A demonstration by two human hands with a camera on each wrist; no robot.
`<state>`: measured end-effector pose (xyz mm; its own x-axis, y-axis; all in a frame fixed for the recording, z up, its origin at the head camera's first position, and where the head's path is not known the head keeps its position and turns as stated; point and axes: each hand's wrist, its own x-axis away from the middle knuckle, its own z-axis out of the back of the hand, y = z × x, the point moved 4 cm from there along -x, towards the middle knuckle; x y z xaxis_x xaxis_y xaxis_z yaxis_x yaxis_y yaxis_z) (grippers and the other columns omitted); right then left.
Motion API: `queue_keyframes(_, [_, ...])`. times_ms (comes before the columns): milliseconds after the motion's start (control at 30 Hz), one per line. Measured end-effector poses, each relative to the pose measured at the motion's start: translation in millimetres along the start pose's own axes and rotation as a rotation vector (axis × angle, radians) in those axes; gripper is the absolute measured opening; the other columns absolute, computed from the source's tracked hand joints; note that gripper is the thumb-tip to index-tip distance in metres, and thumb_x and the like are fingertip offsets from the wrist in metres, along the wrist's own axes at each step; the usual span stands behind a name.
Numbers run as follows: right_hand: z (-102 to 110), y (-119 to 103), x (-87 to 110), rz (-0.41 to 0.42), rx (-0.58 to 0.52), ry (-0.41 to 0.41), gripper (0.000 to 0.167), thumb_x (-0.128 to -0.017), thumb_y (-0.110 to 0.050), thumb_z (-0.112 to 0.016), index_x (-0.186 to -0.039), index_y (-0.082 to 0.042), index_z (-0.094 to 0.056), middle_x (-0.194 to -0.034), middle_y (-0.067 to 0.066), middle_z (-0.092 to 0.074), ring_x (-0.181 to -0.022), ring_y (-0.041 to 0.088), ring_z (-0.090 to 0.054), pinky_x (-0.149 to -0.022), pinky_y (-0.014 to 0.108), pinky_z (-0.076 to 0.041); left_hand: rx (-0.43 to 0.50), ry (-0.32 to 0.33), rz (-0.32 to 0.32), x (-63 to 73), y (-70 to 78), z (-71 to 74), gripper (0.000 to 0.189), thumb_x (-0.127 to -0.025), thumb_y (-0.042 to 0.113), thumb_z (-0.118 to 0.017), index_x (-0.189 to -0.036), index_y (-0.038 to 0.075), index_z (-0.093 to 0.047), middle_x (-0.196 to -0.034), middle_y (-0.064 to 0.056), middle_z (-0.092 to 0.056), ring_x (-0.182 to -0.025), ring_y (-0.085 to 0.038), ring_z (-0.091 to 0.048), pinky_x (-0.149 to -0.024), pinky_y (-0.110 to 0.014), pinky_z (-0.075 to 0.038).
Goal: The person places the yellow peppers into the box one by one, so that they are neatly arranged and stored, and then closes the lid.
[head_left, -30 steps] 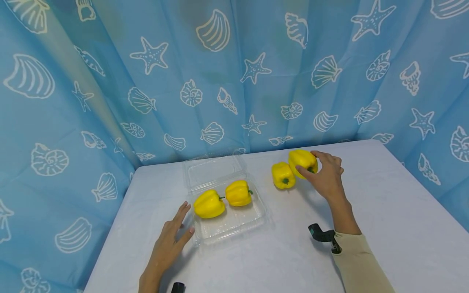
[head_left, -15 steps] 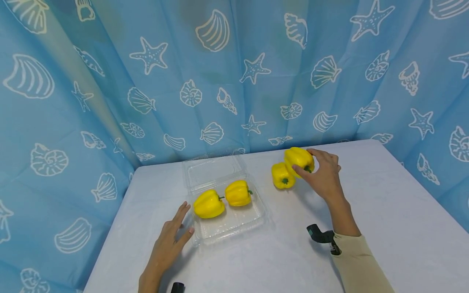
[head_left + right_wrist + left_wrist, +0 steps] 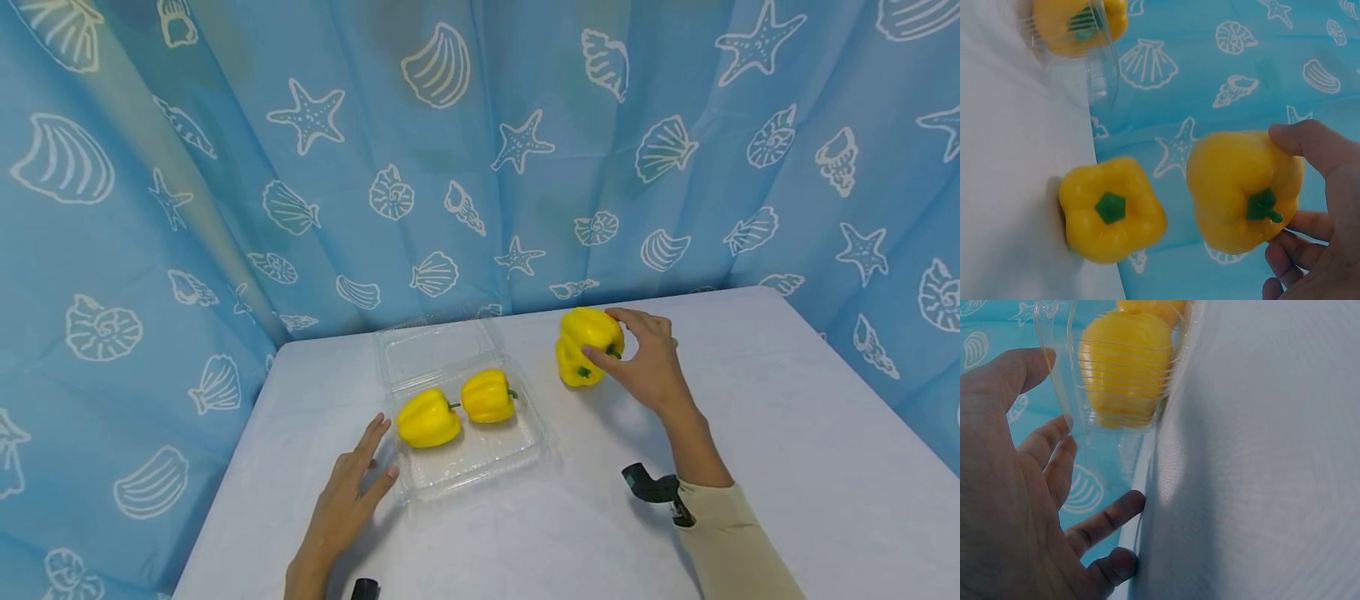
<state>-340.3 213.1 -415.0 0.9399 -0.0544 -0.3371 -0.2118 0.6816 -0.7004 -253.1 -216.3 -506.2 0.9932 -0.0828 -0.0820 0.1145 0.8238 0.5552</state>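
Note:
My right hand (image 3: 651, 365) grips a yellow bell pepper (image 3: 591, 330) between thumb and fingers, its green stem facing me. In the right wrist view this held pepper (image 3: 1241, 184) is up off the table. A second bell pepper (image 3: 1113, 212) rests on the table, partly hidden behind the held one in the head view. Two more bell peppers, one left (image 3: 427, 419) and one right (image 3: 488, 396), lie inside a clear plastic clamshell box (image 3: 480, 463). My left hand (image 3: 343, 492) is at the box's left side, fingers spread, fingertips right at its rim in the left wrist view.
The box's clear lid (image 3: 438, 350) lies folded back toward the curtain. A white cloth covers the table (image 3: 555, 533). Behind its far edge hangs a blue curtain (image 3: 525, 208) with shell and starfish prints. A black wrist camera (image 3: 651, 483) sits by the right sleeve.
My right hand has carried its bell pepper left, from beside the pepper on the table to overlapping it in the head view. The left hand and the box have stayed in place.

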Motion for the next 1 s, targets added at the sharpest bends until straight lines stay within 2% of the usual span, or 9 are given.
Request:
queue_keyframes(333, [-12,-15,2.7,0.023,-0.017,-0.054,0.073,-0.084,-0.046,-0.078,-0.144,-0.013,-0.052,-0.148,0.012,-0.047,-0.131,0.034,-0.031,-0.101,0.064,-0.034,0.000,0.002,-0.006,0.3,1.0,0.5,0.067,-0.100,0.057,-0.050,-0.158,0.041,-0.024,-0.164,0.018,-0.020,-0.114,-0.021,-0.051,-0.082,-0.053,-0.048])
queue_keyframes(633, [-24,-28,6.4,0.095,-0.087,-0.098,0.067,-0.083,-0.041,-0.081,-0.140,-0.014,-0.057,-0.143,0.008,-0.051,-0.130,0.031,-0.034,-0.104,0.064,-0.032,0.003,0.007,-0.008,1.3,2.4,1.7,0.066,-0.099,0.055,-0.052,-0.158,0.039,-0.025,-0.163,0.019,-0.020,-0.113,-0.021,-0.051,-0.082,-0.052,-0.048])
queue_keyframes(1000, [-38,-45,13.9,0.179,-0.184,-0.157,0.066,-0.081,-0.032,-0.083,-0.140,-0.019,-0.057,-0.145,0.004,-0.050,-0.128,0.028,-0.036,-0.100,0.059,-0.040,0.005,-0.003,0.000,1.2,1.9,0.9,0.067,-0.100,0.057,-0.050,-0.159,0.040,-0.025,-0.163,0.019,-0.019,-0.115,-0.021,-0.050,-0.083,-0.055,-0.047])
